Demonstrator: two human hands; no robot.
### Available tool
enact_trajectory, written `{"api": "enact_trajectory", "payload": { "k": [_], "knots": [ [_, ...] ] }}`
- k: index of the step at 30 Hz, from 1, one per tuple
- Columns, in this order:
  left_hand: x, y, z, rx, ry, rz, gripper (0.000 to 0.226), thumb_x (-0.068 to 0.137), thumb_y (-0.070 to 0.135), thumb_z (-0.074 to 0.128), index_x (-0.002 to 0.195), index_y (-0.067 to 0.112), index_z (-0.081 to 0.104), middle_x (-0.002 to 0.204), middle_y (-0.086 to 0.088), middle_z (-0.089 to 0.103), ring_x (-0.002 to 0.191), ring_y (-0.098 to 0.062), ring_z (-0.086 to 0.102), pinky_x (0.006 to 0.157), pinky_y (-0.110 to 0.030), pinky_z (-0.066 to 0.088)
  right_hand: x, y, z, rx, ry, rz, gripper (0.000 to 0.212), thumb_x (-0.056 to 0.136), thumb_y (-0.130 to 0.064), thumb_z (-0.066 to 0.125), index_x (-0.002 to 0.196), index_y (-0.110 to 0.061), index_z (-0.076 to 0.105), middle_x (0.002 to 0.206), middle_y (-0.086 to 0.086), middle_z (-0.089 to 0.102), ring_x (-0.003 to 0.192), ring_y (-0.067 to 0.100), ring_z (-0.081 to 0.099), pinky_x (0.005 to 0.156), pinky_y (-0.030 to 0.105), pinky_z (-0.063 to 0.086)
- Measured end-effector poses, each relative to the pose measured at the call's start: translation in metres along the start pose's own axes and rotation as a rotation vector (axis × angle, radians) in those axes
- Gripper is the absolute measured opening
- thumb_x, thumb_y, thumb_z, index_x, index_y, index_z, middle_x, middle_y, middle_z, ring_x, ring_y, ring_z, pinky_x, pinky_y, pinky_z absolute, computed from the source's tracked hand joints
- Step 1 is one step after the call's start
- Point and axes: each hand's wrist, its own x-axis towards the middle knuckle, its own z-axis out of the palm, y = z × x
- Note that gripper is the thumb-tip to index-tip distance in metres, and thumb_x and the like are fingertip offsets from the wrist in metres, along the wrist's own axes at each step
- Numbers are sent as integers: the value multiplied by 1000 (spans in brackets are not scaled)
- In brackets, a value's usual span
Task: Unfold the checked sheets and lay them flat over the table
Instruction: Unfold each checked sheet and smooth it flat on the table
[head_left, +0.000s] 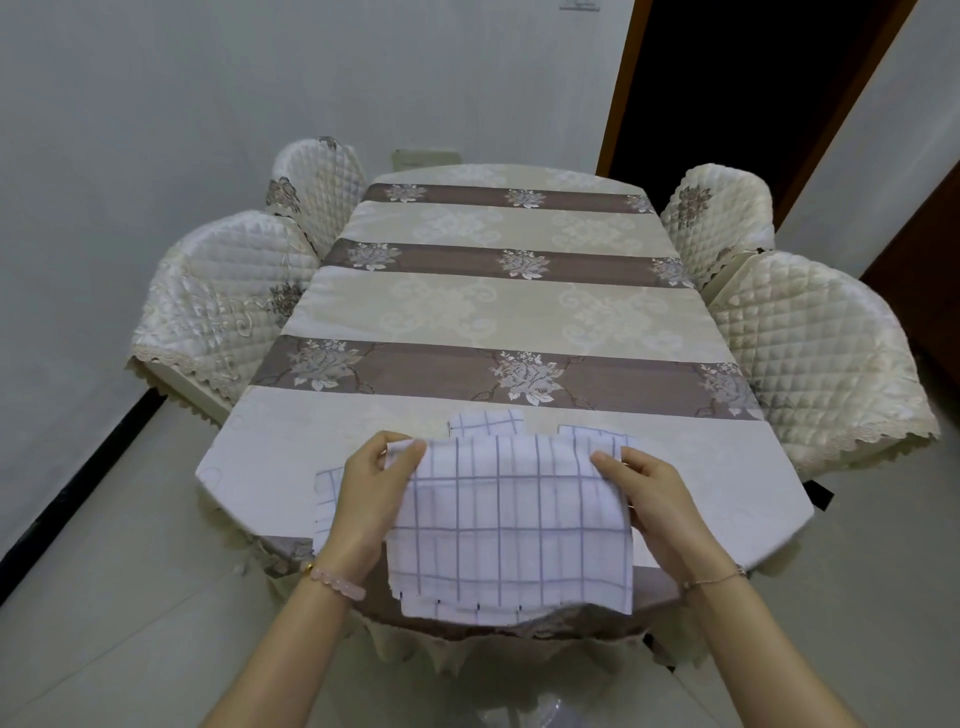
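A white sheet with a purple check (511, 519) hangs between both hands over the near edge of the table (467, 312). My left hand (363, 499) pinches its upper left corner and my right hand (654, 499) grips its upper right edge. The sheet is still folded in layers and its lower edge droops past the table edge. More checked cloth lies on the table behind and beside it: a piece (485, 422) at the back, another (592, 434) at the back right, and a strip (327, 499) showing left of my left wrist.
The long table carries a cream cloth with brown floral bands. Quilted cream chairs stand on both sides, two on the left (223, 296) and two on the right (810, 343). A dark doorway (753, 78) opens at the far right. Pale tiled floor runs along the left.
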Motion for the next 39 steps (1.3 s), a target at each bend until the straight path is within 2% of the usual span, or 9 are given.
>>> {"api": "enact_trajectory", "payload": {
  "k": [5,9,16,19,22,29,32,37,39],
  "knots": [
    [17,-12,2,67,-31,-20,17,91,16,59,84,1,61,75,-2,62,69,-10,56,60,-18,45,13,9,2,-53,-6,63,53,72,-44,70,83,6,56,81,13,49,72,27,47,65,38,37],
    [30,-41,12,76,-43,-128,20,92,19,58,83,2,60,81,-7,63,78,-20,58,65,-27,46,16,29,4,-38,-32,182,29,90,-29,60,91,0,61,94,15,66,85,27,62,73,34,49],
    [46,-71,18,217,28,-162,16,94,20,54,93,4,57,93,-11,59,93,-29,55,64,-27,40,-4,63,-2,-122,-112,360,17,85,-17,66,101,-13,68,98,9,73,88,22,71,65,26,57],
    [42,-69,19,472,-6,-61,26,93,16,55,116,6,50,112,-8,54,110,-29,51,83,-31,40,-11,67,-1,-183,-150,366,16,85,-14,64,100,-11,70,98,9,74,90,20,70,66,21,56],
    [19,-64,29,781,-10,283,44,89,16,61,130,5,49,127,-13,54,120,-31,48,102,-38,39,-14,69,-1,-145,-113,324,16,86,-12,63,99,-9,71,100,11,73,95,23,69,67,20,56],
    [-66,-39,80,659,-491,82,62,84,54,56,137,29,36,134,16,41,124,-4,42,98,-18,35,-20,64,15,111,-103,310,20,88,-8,62,107,-3,67,100,15,74,95,25,71,84,38,58],
    [-72,-42,86,523,-498,-14,50,81,50,59,125,32,44,121,18,51,111,-3,52,91,-21,45,-25,61,25,229,-110,297,24,88,-4,61,110,3,64,106,26,69,101,36,67,91,45,54],
    [-65,-51,79,287,-352,-56,16,91,28,58,106,27,63,106,9,65,94,-2,61,73,-10,51,-33,55,33,271,-184,256,20,90,-11,60,107,-10,70,106,12,73,103,25,68,85,32,55],
    [-61,-53,74,216,-311,-84,12,92,27,57,97,28,68,100,6,67,91,-6,63,76,-18,53,-36,52,36,246,-222,225,23,91,-13,59,111,-13,69,106,10,73,100,22,69,83,32,55]
  ]
}}
